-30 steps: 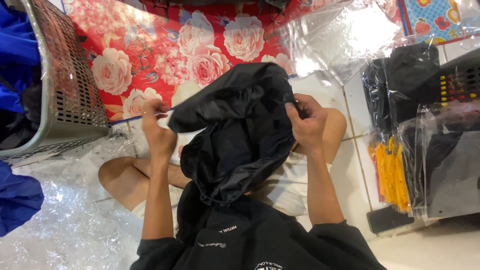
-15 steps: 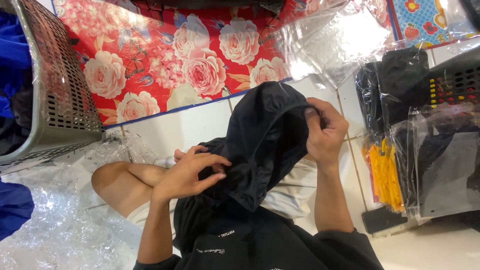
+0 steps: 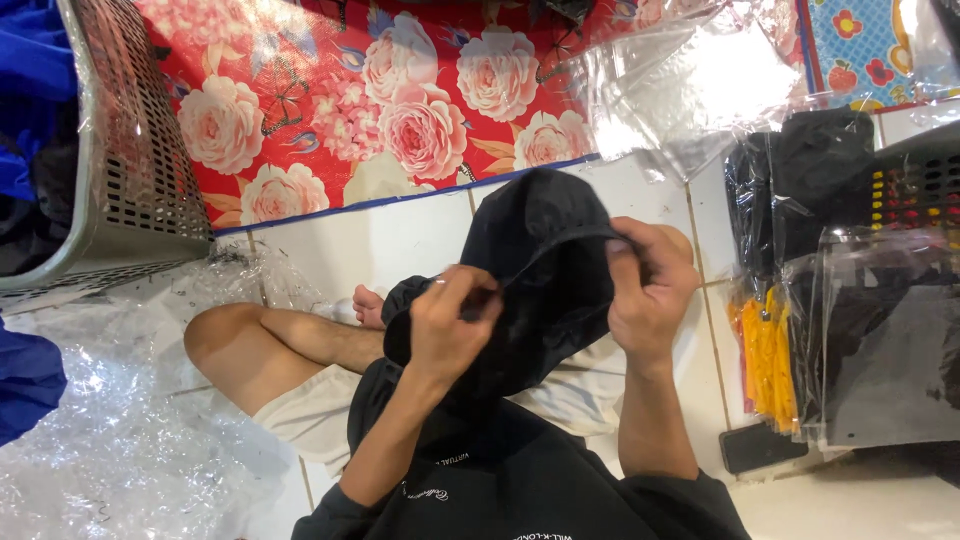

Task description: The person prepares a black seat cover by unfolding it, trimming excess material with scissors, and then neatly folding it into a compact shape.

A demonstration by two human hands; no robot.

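I see both hands up w/ a black garment bunched between them, held over the lap above the white tile floor. Left hand has its grip closed, fingers curled tight on a fold near the garment's lower edge. Right hand is also closed on it, thumb and fingers pinching the fabric's upper right edge. Bare knee sticks out to the left. Grey plastic basket sits far left, next to a red floral mat. Clear plastic bags lie top right; bagged dark items and a yellow bundle sit on the right.
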